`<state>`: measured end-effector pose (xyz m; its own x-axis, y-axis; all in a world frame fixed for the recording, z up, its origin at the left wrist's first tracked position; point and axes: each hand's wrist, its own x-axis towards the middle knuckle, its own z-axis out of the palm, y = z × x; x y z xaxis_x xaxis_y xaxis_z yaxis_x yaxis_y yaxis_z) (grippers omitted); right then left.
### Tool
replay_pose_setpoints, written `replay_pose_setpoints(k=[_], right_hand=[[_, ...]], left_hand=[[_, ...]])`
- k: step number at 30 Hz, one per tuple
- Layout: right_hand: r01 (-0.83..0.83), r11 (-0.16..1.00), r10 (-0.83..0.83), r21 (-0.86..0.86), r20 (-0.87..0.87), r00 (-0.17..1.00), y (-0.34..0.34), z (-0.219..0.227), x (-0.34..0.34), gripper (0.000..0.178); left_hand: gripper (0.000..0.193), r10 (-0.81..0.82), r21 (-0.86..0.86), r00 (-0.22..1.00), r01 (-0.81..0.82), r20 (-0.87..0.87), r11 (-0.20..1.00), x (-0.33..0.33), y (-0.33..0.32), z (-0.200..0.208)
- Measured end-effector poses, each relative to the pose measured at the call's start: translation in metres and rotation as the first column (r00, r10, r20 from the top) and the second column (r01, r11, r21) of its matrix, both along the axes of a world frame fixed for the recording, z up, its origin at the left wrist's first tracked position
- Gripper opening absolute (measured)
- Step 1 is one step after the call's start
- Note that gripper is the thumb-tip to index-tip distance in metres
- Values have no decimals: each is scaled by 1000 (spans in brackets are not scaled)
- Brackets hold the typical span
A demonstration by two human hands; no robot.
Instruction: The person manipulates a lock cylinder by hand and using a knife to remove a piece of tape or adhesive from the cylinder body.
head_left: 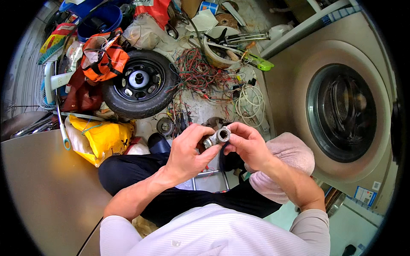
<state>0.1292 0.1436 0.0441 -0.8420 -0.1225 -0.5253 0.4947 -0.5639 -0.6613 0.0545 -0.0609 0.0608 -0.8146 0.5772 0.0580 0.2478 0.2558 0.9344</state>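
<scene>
Between my two hands, above my lap, is a small grey metal pipe fitting with a round open end turned up toward me. My left hand is closed on its left side, thumb and fingers pinching the body. On the right, my right hand pinches the rim of the open end with thumb and fingertips. Part of the fitting is hidden behind the fingers. A pink towel lies over my right knee, just beyond my right wrist.
A spare wheel lies ahead on the left, beside a heap of tangled wires. A yellow bag is left of my knee. On the right stands a washing machine. Farther off are a bowl of tools and an orange bag.
</scene>
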Motion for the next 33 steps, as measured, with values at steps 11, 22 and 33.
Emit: replay_pose_setpoints(k=[11, 22, 33], right_hand=[[126, 713, 170, 689, -345, 923, -14, 1, -2, 27], [62, 760, 190, 647, -312, 931, -15, 12, -4, 39], [34, 865, 134, 501, -296, 946, -17, 5, -3, 39]], left_hand=[[48, -154, 128, 791, 97, 592, 987, 0, 2, -19], [44, -35, 55, 989, 27, 142, 998, 7, 12, -18], [61, 1, -3, 987, -1, -159, 1000, 4, 8, -18]])
